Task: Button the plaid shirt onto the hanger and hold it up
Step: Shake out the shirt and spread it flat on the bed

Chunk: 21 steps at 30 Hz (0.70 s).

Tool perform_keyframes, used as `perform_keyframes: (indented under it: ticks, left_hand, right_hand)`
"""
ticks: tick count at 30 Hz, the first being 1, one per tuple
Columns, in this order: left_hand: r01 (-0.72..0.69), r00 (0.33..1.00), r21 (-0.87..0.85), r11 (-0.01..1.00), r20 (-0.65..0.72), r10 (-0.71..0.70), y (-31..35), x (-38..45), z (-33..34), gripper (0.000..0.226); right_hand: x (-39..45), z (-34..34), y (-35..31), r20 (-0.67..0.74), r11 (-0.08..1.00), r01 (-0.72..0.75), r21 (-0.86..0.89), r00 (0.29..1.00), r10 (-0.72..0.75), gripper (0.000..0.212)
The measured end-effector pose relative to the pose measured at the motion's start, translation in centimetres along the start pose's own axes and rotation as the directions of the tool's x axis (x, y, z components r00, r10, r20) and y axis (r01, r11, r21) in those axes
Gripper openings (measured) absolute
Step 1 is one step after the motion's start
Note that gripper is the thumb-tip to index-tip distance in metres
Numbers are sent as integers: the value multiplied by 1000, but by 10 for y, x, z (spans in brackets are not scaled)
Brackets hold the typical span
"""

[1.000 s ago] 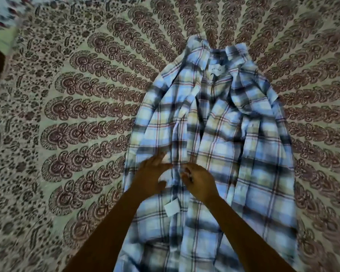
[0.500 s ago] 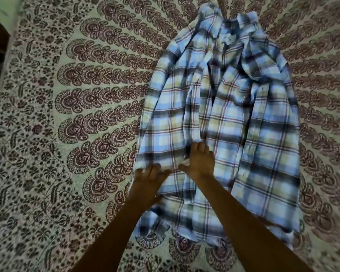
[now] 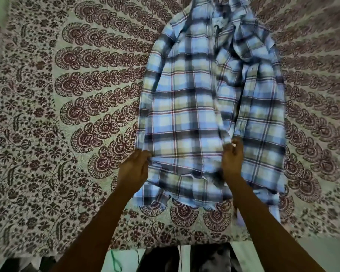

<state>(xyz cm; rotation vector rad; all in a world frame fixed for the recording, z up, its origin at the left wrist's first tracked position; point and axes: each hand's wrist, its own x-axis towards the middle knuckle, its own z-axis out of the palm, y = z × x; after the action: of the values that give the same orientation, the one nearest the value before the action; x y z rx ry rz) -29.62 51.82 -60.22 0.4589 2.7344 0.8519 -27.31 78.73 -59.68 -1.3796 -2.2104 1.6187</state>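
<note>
Your left hand (image 3: 133, 170) and right hand (image 3: 232, 158) each pinch the plaid shirt (image 3: 194, 107); pull the near front panel flat before buttoning.

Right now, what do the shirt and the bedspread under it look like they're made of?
Shirt: soft woven fabric, probably cotton or flannel, matte; it folds and drapes limply where the left hand and right hand grip it. Bedspread: thin printed cloth, likely cotton, matte, lying flat with a dyed paisley pattern.

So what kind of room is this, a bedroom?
Probably a bedroom at home: a plaid shirt lies on what looks like a bed under a printed paisley bedspread, its edge dropping to a pale floor.
</note>
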Motion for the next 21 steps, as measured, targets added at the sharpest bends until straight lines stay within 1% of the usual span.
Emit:
perform_keyframes:
  ticks: [1,3,4,5,6,7,8,9,10,11,12,13,14,15,16,17,18,19,20,21]
  left_hand:
    - [-23,997,22,1000,69,21,2,-6,2,26]
    - [-142,974,120,983,196,117,2,-18,9,28]
    - [-227,954,210,951,244,173,1,-23,14,28]
    - [-285,937,297,911,289,199,0,-27,17,38]
    - [-287,933,354,890,313,177,-3,-30,19,54]
    - [-213,950,377,901,296,100,-5,-34,20,66]
    - [-95,969,379,921,245,-1,-5,-36,20,71]
    - [29,979,373,927,178,-102,-5,-36,20,69]
    - [132,978,367,921,105,-182,-3,-36,22,67]
    - [202,971,368,908,49,-236,-1,-33,22,67]
    - [248,960,367,897,30,-278,2,-29,23,68]
    - [291,945,350,891,43,-325,4,-24,23,69]
    - [323,930,311,894,73,-361,3,-20,24,68]
    - [340,920,266,902,105,-378,3,-16,24,63]
    - [330,925,218,918,121,-361,3,-12,22,57]
    - [300,940,170,939,115,-321,4,-10,20,50]
    - [262,958,133,956,83,-274,6,-10,17,45]
    - [226,972,109,968,43,-232,9,-11,13,42]
    - [201,979,99,975,10,-203,12,-13,10,40]
    - [187,982,92,978,6,-189,15,-17,9,36]
  right_hand:
    - [-6,-8,7,48,997,-18,-70,999,21,6]
    - [-19,-25,18,175,961,-42,-273,980,93,29]
    - [-22,-31,25,202,945,-66,-321,970,136,35]
    - [-25,-36,29,188,948,-109,-299,967,171,34]
    - [-27,-41,32,166,957,-156,-244,966,200,31]
    - [-28,-46,37,155,965,-180,-190,965,210,24]
    - [-28,-49,39,162,967,-186,-173,963,215,17]
    - [-26,-52,41,193,969,-184,-168,957,215,15]
    - [-25,-54,44,246,967,-190,-171,942,229,21]
    - [-23,-55,49,306,959,-212,-188,915,262,35]
    - [-21,-55,54,360,947,-216,-237,886,292,48]
    - [-19,-56,60,395,932,-185,-310,867,303,51]
    - [-18,-56,64,411,921,-147,-362,861,299,45]
    - [-17,-56,69,392,917,-127,-378,875,283,36]
    - [-16,-57,72,348,923,-121,-364,902,256,25]
    - [-16,-58,73,276,934,-121,-335,935,220,18]
    - [-16,-59,72,191,945,-123,-302,964,187,19]
    - [-17,-61,70,100,957,-136,-257,981,166,25]
    - [-19,-62,67,29,961,-165,-224,984,176,31]
    - [-20,-63,65,-9,956,-180,-233,983,183,33]
